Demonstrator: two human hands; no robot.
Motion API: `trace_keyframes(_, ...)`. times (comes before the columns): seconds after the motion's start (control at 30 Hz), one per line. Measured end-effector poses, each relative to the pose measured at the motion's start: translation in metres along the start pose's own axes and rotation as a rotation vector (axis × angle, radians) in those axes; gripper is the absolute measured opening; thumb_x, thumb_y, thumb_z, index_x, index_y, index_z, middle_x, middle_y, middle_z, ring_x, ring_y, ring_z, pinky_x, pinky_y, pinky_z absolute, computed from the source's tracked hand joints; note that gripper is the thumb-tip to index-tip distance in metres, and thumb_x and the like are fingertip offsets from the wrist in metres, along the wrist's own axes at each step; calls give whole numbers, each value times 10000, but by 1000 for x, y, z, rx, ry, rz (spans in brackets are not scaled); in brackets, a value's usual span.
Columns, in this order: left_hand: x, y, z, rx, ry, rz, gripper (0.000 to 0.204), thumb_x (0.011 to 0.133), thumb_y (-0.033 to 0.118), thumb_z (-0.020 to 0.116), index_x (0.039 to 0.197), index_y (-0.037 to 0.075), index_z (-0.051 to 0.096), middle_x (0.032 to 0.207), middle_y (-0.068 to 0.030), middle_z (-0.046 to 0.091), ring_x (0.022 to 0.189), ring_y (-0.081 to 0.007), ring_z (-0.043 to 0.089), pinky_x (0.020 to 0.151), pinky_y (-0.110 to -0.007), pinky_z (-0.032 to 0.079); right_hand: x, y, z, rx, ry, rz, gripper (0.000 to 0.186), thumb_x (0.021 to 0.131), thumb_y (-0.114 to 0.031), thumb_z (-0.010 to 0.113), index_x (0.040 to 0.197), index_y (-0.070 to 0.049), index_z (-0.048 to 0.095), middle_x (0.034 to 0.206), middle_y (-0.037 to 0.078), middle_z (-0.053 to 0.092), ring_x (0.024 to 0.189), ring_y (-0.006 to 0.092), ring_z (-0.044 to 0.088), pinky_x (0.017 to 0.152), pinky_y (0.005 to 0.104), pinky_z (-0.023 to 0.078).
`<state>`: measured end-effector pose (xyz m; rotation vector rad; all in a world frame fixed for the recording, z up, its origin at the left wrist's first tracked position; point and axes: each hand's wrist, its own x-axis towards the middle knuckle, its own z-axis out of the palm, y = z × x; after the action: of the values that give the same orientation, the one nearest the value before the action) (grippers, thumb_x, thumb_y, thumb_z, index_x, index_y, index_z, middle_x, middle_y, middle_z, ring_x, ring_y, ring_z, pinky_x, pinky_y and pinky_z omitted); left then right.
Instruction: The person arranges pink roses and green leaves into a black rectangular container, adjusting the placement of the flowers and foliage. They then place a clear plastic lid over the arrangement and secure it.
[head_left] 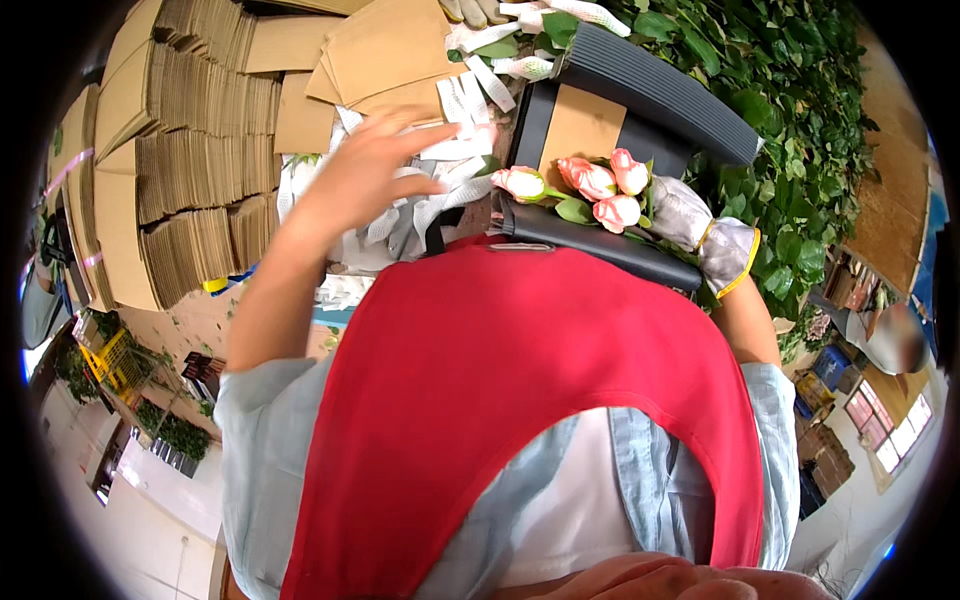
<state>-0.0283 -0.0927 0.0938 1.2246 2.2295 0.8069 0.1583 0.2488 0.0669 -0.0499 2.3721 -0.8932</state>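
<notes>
My left hand, bare and slightly blurred, is raised with fingers apart over a pile of white mesh sleeves and strips. My right hand, in a grey glove with yellow trim, is closed around a small bunch of pale pink roses with green leaves, their stems mostly hidden. The roses lie over a black device with a ribbed bar, a padded front edge and a tan cardboard piece.
Thick stacks of brown cardboard sheets fill the left, with loose sheets at the top. Dense leafy stems cover the right. A yellow crate stands low left. At the far right is another person.
</notes>
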Motion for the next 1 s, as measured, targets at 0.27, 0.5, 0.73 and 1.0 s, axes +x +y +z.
trace_keyframes(0.27,61,16,64,-319,-234,312,440,760,178,761,1188,132,672,1088,-66,676,941,-273,597,857,-360,467,-39,-81,-79,401,124,193,316,867,-308,687,1046,-51,650,1030,176,656,964,276,617,821,363,468)
trace_keyframes(0.5,63,12,92,-278,-142,409,292,778,266,764,1051,162,742,1261,-32,615,1262,-249,474,1015,-433,375,-5,-44,-43,49,-30,62,335,898,-160,617,1215,-54,593,1160,156,663,1037,226,636,787,299,486)
trace_keyframes(0.73,52,8,100,-325,-92,375,259,782,247,758,1024,154,746,1276,-75,572,1191,-289,487,1004,-431,371,-1,-21,-20,-172,139,-141,425,799,-173,671,1176,-3,572,1045,182,661,928,363,651,790,388,536)
trace_keyframes(1.0,57,13,99,-292,-98,334,540,740,258,788,1247,190,616,1254,-91,537,1145,-310,488,992,-441,368,11,-51,-35,-16,280,-116,412,834,-155,682,1189,1,546,1038,180,662,919,311,667,785,354,538)
